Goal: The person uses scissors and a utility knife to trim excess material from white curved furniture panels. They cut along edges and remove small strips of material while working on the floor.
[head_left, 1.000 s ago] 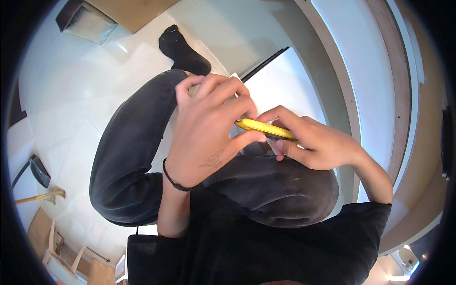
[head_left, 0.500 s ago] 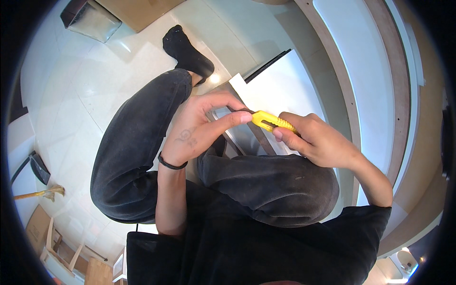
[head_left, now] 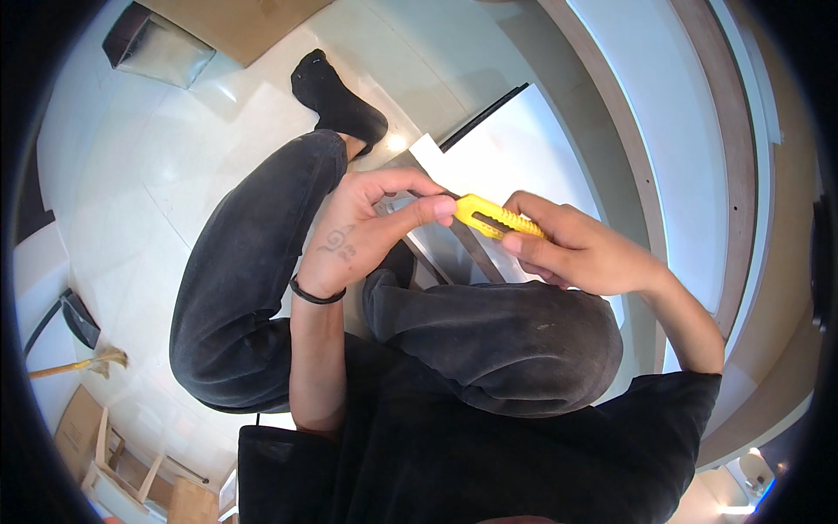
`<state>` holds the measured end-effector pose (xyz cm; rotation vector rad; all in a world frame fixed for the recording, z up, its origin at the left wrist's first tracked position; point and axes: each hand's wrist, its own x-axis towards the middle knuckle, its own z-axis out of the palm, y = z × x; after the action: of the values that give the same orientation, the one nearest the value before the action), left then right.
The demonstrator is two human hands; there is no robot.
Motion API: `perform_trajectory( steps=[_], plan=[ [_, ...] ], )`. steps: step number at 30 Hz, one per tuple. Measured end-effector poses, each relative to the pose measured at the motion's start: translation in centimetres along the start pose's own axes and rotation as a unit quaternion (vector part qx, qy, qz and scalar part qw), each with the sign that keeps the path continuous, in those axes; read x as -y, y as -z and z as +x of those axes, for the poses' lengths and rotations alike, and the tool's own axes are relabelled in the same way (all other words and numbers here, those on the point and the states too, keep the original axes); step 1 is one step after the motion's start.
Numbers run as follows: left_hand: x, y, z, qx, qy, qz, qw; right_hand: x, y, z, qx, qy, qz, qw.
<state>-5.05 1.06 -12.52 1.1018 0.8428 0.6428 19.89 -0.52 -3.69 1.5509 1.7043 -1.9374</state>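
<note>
A yellow utility knife (head_left: 480, 212) is held between my two hands above my bent legs. My right hand (head_left: 580, 244) grips the rear of its ridged handle, thumb below and forefinger above. At the other end, my left hand (head_left: 375, 218) pinches thumb and forefinger on a thin dark strip, apparently the blade, where it leaves the handle. Its length inside the fingers is hidden. Behind the knife lies a white panel (head_left: 524, 144) with a black edge strip. Narrow grey-brown strips (head_left: 476, 253) run beneath my hands.
A large curved-looking white and brown frame (head_left: 646, 131) fills the right side. At the upper left stand a cardboard box (head_left: 249, 31) and a clear-sided bin (head_left: 166, 52). A broom (head_left: 83, 362), a dustpan (head_left: 80, 319) and wooden furniture parts (head_left: 122, 463) lie at the lower left.
Both hands and the knife sit slightly higher and to the left in the picture. The right fingers have shifted a little on the handle; both grips are kept.
</note>
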Motion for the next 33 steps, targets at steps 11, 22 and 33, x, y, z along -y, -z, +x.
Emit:
perform_trajectory(
  steps=[11,22,33],
  plan=[
    [1.0,-1.8,-0.5,-0.001,-0.056,-0.424,0.904,0.8,0.1,-0.3,-0.02,0.031,0.162,0.986],
    [1.8,-5.4,-0.4,-0.144,-0.052,-0.433,0.888,0.3,-0.8,-0.5,0.006,0.105,0.187,0.977],
    [1.3,-6.6,-0.3,-0.118,-0.049,-0.385,0.914,-0.2,-1.1,-0.7,-0.009,0.118,0.112,0.987]
  ],
)
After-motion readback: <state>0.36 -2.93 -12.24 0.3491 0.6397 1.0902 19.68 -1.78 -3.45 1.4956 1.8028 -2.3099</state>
